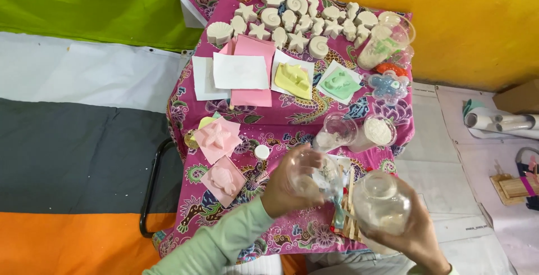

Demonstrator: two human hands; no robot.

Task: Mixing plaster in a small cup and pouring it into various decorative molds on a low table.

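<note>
My left hand point(283, 188) holds a clear plastic cup point(311, 176) tipped on its side above the near edge of the table. My right hand point(412, 235) grips a clear plastic bottle point(383, 202) from below, its round end toward the cup. The cup and bottle are close together, mouth to mouth; whether they touch I cannot tell. Under them lies a small rack of wooden sticks point(347, 210). A white bottle cap point(261, 152) rests on the cloth just left of my left hand.
A small table draped in a pink patterned cloth point(292, 115) carries several white plaster shells and stars point(297, 19), pink star and turtle moulds point(216, 137), paper sheets point(240, 71), and two cups of white powder point(377, 132). Paper rolls point(499, 122) lie on the right.
</note>
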